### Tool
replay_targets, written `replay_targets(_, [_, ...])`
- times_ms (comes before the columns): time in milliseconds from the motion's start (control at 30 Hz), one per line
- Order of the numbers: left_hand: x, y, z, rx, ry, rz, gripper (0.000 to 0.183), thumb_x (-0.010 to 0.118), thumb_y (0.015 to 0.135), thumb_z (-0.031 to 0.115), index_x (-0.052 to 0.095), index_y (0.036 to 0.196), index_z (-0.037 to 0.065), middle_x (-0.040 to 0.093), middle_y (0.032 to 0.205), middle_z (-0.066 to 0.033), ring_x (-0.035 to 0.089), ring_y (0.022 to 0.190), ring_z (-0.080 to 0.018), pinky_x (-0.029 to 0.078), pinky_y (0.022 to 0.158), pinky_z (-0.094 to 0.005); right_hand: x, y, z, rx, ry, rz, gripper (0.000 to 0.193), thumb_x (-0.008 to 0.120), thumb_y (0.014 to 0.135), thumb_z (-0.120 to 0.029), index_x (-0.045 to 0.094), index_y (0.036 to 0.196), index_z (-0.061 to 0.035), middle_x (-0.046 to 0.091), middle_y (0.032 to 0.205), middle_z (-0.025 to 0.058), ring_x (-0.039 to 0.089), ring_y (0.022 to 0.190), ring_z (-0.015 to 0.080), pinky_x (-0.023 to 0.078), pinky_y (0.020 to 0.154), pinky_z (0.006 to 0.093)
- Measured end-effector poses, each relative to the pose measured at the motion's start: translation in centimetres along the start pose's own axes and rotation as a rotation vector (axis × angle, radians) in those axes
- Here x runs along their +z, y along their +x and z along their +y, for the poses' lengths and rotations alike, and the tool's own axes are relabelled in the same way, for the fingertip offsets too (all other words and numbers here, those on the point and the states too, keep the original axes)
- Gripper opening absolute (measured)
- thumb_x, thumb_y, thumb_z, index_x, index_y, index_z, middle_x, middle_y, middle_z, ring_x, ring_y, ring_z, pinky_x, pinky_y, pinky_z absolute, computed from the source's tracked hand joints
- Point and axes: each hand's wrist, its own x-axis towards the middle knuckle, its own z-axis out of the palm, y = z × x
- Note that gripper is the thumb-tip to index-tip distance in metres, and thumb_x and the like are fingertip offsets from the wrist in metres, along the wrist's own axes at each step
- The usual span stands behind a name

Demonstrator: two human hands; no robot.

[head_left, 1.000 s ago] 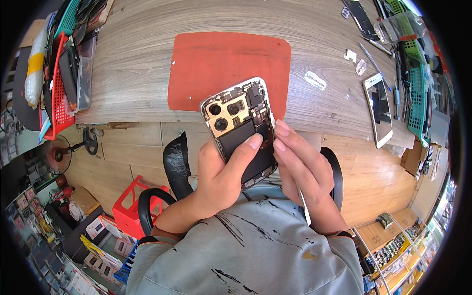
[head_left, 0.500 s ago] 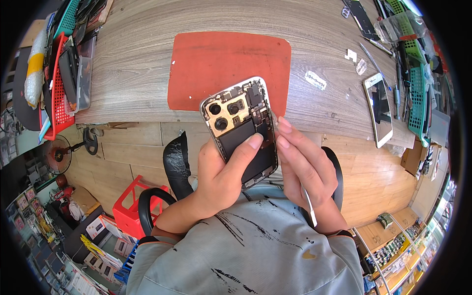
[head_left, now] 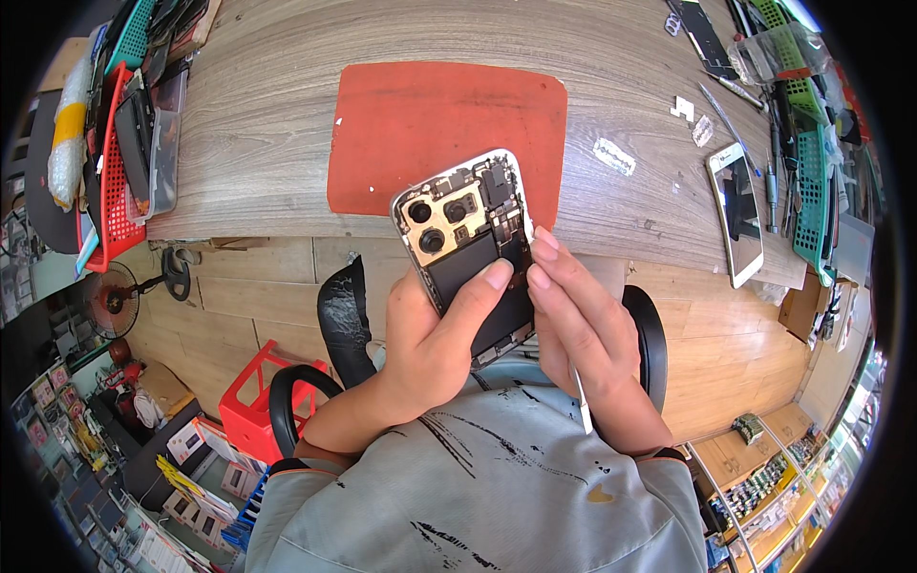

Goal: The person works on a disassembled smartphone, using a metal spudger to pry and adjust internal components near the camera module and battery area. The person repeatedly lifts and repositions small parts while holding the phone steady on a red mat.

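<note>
An opened smartphone (head_left: pixel 478 229) with its back cover off shows three camera lenses in a gold-coloured bracket, a circuit board and a black battery. My left hand (head_left: pixel 425 344) grips it from the left side, thumb lying across the battery. Tilted, the phone is held above my lap, its top overlapping the red mat's front edge. My right hand (head_left: pixel 587 329) is closed, with fingertips at the phone's right edge. From under its palm sticks out the flat end of a slim silver tool (head_left: pixel 582 406); the tool's other end is hidden by the fingers.
A red mat (head_left: pixel 444 124) lies on the wooden table (head_left: pixel 258 124). On the right are a white phone (head_left: pixel 735 215), loose clear and white scraps, and a green basket (head_left: pixel 810 191) with tools. A red basket (head_left: pixel 119 210) stands left. Below are a red stool (head_left: pixel 253 406) and a fan (head_left: pixel 115 298).
My right hand has shifted slightly left, closer against the phone's right edge, and the tool's flat end has swung left with it. My left hand and the phone have barely moved.
</note>
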Motion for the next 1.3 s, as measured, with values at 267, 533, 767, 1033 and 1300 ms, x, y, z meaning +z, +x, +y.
replay_targets(267, [-0.1, 0.0, -0.1, 0.012, 0.007, -0.017, 0.027, 0.063, 0.115, 0.01, 0.075, 0.133, -0.006, 0.081, 0.115, -0.0071, 0.072, 0.1, -0.0095, 0.059, 0.087, -0.0284, 0.3, 0.0, -0.1, 0.001, -0.017, -0.002, 0.034, 0.079, 0.088, 0.018, 0.079, 0.122, 0.0118, 0.076, 0.132, 0.0264, 0.081, 0.118, 0.0429, 0.073, 0.086, 0.0365])
replay_targets(533, [-0.2, 0.1, -0.4, 0.055, 0.042, -0.022, 0.026, 0.064, 0.114, 0.01, 0.075, 0.132, -0.006, 0.082, 0.115, -0.0088, 0.073, 0.1, -0.011, 0.059, 0.086, -0.0292, 0.6, -0.2, 0.1, -0.011, -0.01, 0.006, 0.033, 0.081, 0.089, 0.017, 0.079, 0.122, 0.0117, 0.076, 0.132, 0.0266, 0.081, 0.119, 0.0429, 0.073, 0.085, 0.0365])
replay_targets(767, [-0.1, 0.1, -0.3, 0.064, 0.049, -0.013, 0.026, 0.064, 0.115, 0.011, 0.076, 0.132, -0.006, 0.082, 0.116, -0.0093, 0.074, 0.102, -0.0115, 0.059, 0.088, -0.0293, 0.9, -0.4, 0.3, -0.022, -0.01, 0.024, 0.033, 0.081, 0.089, 0.016, 0.079, 0.121, 0.0112, 0.077, 0.131, 0.0265, 0.081, 0.118, 0.0422, 0.073, 0.083, 0.0356])
replay_targets(1033, [-0.2, 0.0, -0.4, 0.078, 0.048, -0.025, 0.027, 0.064, 0.115, 0.011, 0.075, 0.133, -0.006, 0.082, 0.116, -0.009, 0.074, 0.102, -0.0116, 0.059, 0.088, -0.0295, 1.5, -0.6, 0.4, -0.029, -0.006, 0.078, 0.033, 0.08, 0.087, 0.018, 0.079, 0.119, 0.0106, 0.079, 0.128, 0.0257, 0.082, 0.116, 0.0416, 0.072, 0.077, 0.0333])
replay_targets(1300, [-0.2, 0.0, -0.4, 0.07, 0.046, -0.028, 0.027, 0.063, 0.115, 0.011, 0.075, 0.134, -0.005, 0.081, 0.117, -0.0088, 0.074, 0.103, -0.0116, 0.059, 0.089, -0.0296, 1.5, -0.5, 0.5, -0.018, -0.002, 0.078, 0.033, 0.08, 0.088, 0.017, 0.08, 0.119, 0.0096, 0.079, 0.127, 0.0252, 0.082, 0.116, 0.0409, 0.071, 0.074, 0.0321])
